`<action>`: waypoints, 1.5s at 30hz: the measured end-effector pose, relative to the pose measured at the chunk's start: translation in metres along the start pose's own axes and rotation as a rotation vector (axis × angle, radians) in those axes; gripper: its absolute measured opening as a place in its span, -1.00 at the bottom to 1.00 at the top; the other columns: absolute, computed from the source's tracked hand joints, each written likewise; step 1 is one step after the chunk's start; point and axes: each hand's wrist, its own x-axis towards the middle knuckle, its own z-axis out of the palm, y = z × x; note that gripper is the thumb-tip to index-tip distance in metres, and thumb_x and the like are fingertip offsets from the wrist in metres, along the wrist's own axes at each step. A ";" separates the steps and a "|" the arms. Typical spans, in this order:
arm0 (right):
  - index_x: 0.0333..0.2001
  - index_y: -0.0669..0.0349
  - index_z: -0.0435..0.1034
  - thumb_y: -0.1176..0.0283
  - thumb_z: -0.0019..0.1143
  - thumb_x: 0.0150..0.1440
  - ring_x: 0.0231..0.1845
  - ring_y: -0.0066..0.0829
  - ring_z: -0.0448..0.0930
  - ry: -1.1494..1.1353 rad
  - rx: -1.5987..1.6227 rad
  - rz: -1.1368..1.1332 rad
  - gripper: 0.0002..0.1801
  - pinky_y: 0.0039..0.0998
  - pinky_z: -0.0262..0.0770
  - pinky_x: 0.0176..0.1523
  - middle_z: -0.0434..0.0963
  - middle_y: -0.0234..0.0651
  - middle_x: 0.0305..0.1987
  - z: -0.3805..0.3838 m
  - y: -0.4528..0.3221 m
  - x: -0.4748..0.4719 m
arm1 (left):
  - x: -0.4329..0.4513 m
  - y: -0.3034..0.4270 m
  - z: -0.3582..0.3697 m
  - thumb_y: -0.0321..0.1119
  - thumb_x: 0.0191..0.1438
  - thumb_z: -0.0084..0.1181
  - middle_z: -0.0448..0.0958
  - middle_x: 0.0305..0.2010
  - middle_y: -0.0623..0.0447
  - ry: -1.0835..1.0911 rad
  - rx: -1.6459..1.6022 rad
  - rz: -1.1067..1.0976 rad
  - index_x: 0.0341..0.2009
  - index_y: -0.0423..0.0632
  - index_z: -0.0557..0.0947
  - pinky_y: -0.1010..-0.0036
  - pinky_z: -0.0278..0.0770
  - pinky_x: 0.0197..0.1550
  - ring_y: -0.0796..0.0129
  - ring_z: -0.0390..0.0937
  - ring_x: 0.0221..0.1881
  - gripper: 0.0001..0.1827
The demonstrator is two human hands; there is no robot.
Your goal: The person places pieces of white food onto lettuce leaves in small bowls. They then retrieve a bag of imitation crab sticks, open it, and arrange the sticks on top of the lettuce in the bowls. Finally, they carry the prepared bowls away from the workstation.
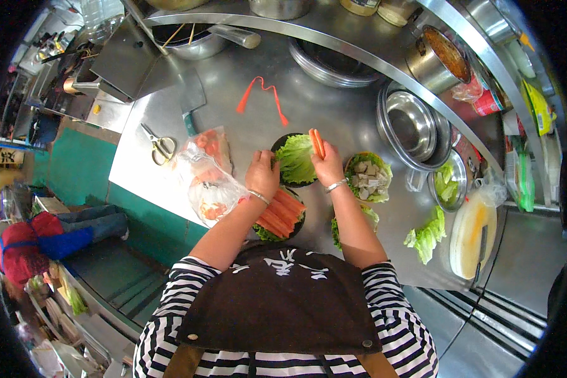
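Note:
A dark round bowl lined with green lettuce [294,160] lies before me on the steel table. My right hand [328,163] holds a few orange-red sticks [316,141], likely crab sticks, over the bowl's right side. At the left rim is my left hand [263,174], its fingers curled and partly hidden; whether it holds anything I cannot tell. Nearer my body, a second lettuce-lined bowl carries orange-red sticks [281,216] in a row. Plastic bags with orange-red food [210,151] lie left of my left hand. Lettuce with pale chunks [368,177] fills a bowl to the right.
Scissors [159,145] and a cleaver [192,97] lie at the left. Red string [263,87] lies beyond the bowls. Stacked metal bowls [408,125], loose lettuce [427,235] and a round cutting board [473,236] are at the right. Another person [26,248] is at the far left.

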 end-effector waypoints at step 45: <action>-0.21 0.16 0.39 0.47 -0.01 -0.03 -0.29 -0.11 0.52 0.095 -0.121 -0.302 -0.76 -0.24 0.43 -0.23 0.51 -0.14 -0.30 0.018 -0.004 -0.004 | 0.005 0.017 -0.001 0.01 -0.33 0.32 0.02 0.31 -0.02 -0.278 0.335 0.343 0.19 -0.06 0.20 0.02 -0.34 0.32 0.07 -0.20 0.36 -0.02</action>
